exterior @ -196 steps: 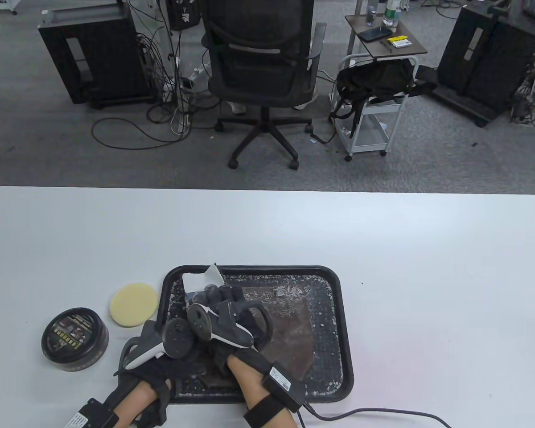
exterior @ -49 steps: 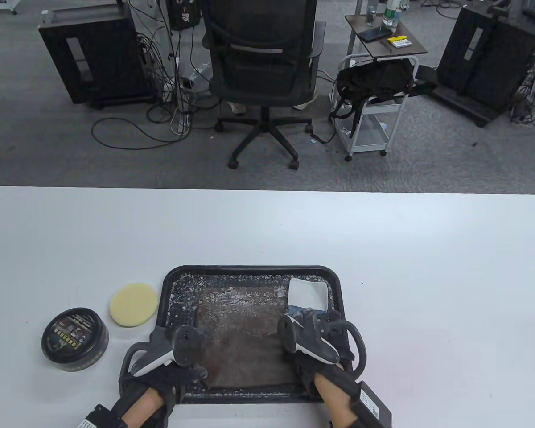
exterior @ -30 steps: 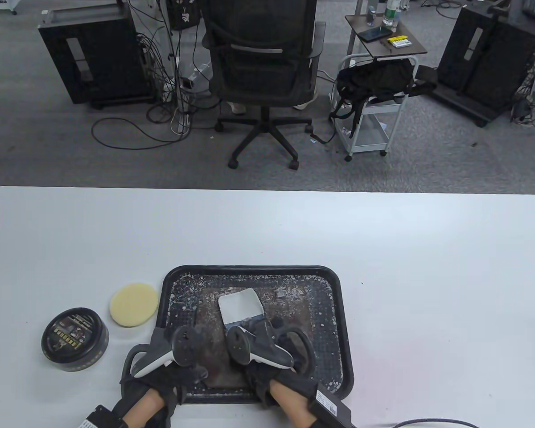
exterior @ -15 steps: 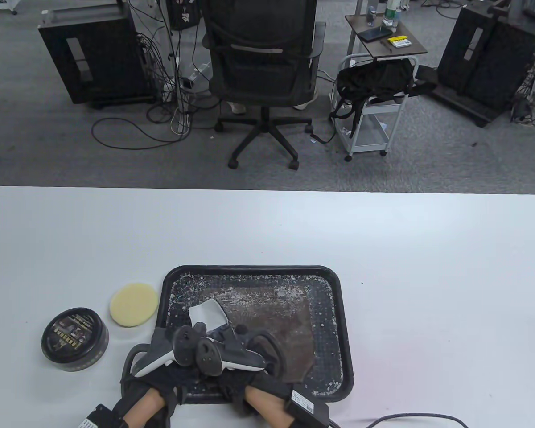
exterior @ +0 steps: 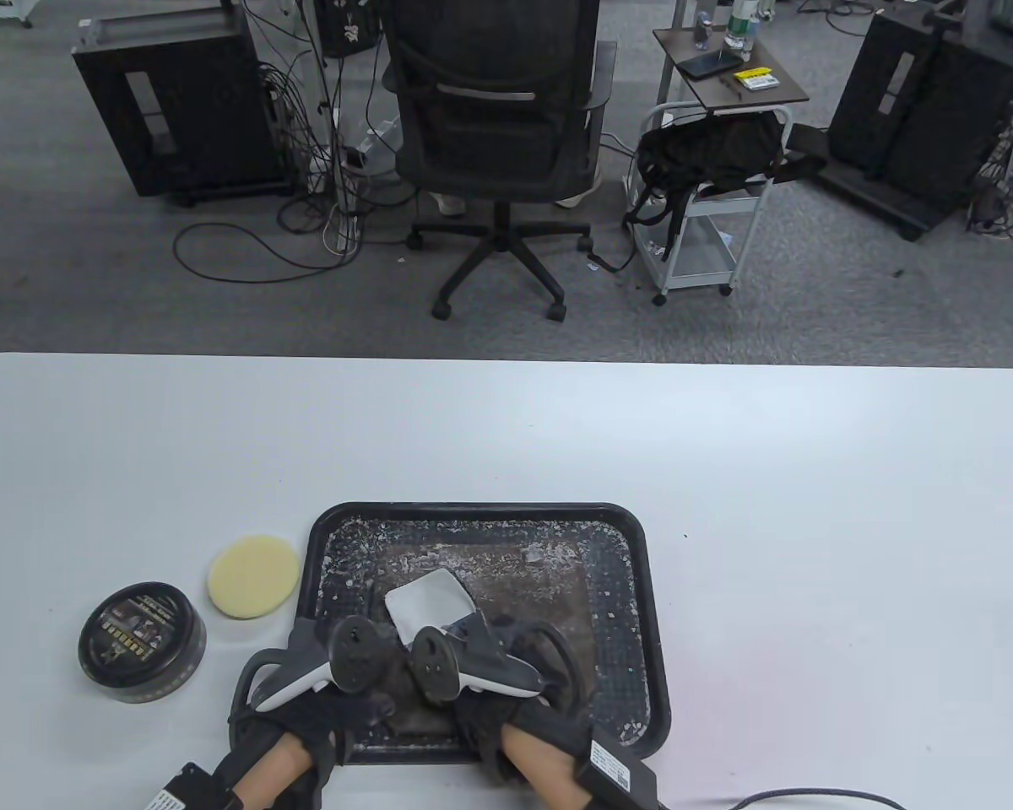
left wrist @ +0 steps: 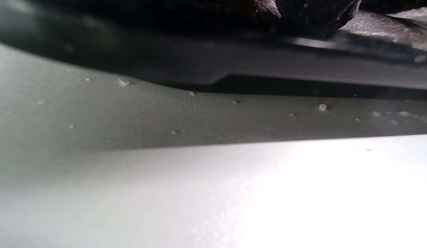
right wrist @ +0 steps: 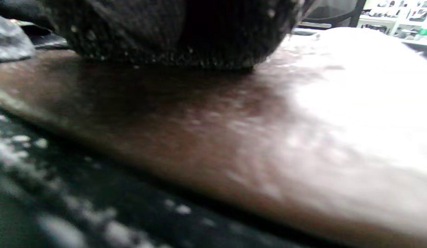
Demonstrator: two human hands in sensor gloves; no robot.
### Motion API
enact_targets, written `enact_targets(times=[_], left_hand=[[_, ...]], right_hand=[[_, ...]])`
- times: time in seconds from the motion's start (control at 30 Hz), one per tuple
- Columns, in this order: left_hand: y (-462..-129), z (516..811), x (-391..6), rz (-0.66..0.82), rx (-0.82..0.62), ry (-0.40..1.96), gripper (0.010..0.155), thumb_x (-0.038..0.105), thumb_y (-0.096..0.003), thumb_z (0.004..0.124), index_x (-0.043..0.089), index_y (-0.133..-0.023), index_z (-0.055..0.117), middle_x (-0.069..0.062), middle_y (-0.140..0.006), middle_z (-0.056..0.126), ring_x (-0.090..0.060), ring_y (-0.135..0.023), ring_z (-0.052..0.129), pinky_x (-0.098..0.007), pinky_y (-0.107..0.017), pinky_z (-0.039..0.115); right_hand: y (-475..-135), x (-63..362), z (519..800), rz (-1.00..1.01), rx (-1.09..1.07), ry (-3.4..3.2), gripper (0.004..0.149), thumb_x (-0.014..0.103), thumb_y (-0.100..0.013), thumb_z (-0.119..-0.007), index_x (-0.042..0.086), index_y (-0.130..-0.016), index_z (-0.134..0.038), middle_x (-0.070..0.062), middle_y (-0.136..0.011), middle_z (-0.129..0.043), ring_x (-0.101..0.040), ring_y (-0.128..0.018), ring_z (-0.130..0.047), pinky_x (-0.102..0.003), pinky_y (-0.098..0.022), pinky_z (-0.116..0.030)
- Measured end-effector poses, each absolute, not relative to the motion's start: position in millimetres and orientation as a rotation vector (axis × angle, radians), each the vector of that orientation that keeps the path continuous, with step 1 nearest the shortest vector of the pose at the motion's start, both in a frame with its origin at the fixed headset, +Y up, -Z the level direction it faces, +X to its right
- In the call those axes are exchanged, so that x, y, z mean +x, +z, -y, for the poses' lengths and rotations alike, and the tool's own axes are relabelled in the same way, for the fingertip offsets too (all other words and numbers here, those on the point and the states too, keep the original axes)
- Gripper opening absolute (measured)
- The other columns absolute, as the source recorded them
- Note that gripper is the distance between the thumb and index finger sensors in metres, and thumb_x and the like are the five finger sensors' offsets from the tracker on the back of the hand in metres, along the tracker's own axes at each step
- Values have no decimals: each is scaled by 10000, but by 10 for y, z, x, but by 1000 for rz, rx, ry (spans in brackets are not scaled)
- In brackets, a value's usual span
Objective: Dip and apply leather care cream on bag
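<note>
Slid rightward across the brown leather bag (exterior: 557,607) since half a second ago: right hand (exterior: 481,666) with its white cloth (exterior: 430,603), from the tray's left part to lower centre of the table view; a second ago further right again, so rubbing back and forth. Left hand (exterior: 321,675) unmoved at the tray's lower-left corner. Bag flat inside the black tray (exterior: 654,591), under and beyond both hands, cream smears and white flecks strewn over leather and tray floor. Cloth poking out past the right fingers toward the top of the frame, pressed onto the leather; fingers themselves hidden beneath the tracker, so curled or flat cannot be told, though holding the cloth down. Right wrist view: only dark glove fabric (right wrist: 165,31) touching blurred brown leather. Left fingers equally hidden under the tracker; degree of opening cannot be told, resting at the bag's near-left edge by the tray rim (left wrist: 234,65). Left of the tray on the white bench (exterior: 810,472): round yellow sponge (exterior: 253,577), and further lower left the black cream tin (exterior: 142,643), lid on, apart from both hands.
</note>
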State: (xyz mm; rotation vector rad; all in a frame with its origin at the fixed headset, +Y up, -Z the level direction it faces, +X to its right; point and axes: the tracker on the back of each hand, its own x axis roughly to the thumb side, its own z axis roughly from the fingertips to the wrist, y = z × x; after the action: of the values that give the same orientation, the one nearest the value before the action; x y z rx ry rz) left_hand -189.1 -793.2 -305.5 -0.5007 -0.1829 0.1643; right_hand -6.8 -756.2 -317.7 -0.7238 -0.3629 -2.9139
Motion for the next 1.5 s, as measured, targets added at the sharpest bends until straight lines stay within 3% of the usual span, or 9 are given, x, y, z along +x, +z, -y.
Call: enact_targets(times=[0.47, 0.8, 1.1, 1.33, 1.5], left_hand=[[-3056, 7944, -1926, 182, -506, 202, 744, 535, -411, 689, 386, -1032, 308, 77, -1118, 267, -233, -1103, 268, -574, -779, 178], [-3060, 7946, -1940, 184, -509, 207, 751, 537, -410, 689, 387, -1031, 294, 80, -1117, 264, -229, -1101, 265, -568, -777, 173], [-3068, 7950, -1954, 190, -502, 212, 745, 538, -411, 693, 361, -1022, 305, 68, -1097, 289, -225, -1090, 293, -559, -767, 191], [-3071, 7987, -1970, 178, -542, 266, 752, 510, -432, 633, 345, -994, 161, 78, -1087, 229, -203, -1079, 218, -534, -748, 119], [-3082, 7982, -1975, 185, -537, 256, 707, 454, -444, 601, 353, -993, 168, 84, -1086, 243, -198, -1076, 236, -529, -746, 137]], right_hand=[[-3294, 650, 7449, 468, -435, -2994, 541, 232, -416, -743, 352, -944, -722, 74, -1055, -651, -244, -995, -612, -562, -716, -502], [-3358, 1018, 7377, 562, -164, -2959, 547, 226, -416, -742, 271, -960, -714, -42, -1034, -674, -335, -944, -713, -554, -696, -568], [-3229, 671, 7386, 411, -307, -2868, 551, 225, -405, -753, 180, -954, -732, -149, -979, -733, -379, -878, -797, -543, -667, -634], [-3059, 224, 7460, 304, -541, -2833, 552, 230, -404, -750, 193, -955, -733, -130, -987, -728, -376, -883, -784, -539, -671, -630], [-2982, -14, 7527, 222, -647, -2785, 555, 228, -408, -745, 200, -962, -715, -120, -998, -716, -373, -892, -777, -539, -677, -626]])
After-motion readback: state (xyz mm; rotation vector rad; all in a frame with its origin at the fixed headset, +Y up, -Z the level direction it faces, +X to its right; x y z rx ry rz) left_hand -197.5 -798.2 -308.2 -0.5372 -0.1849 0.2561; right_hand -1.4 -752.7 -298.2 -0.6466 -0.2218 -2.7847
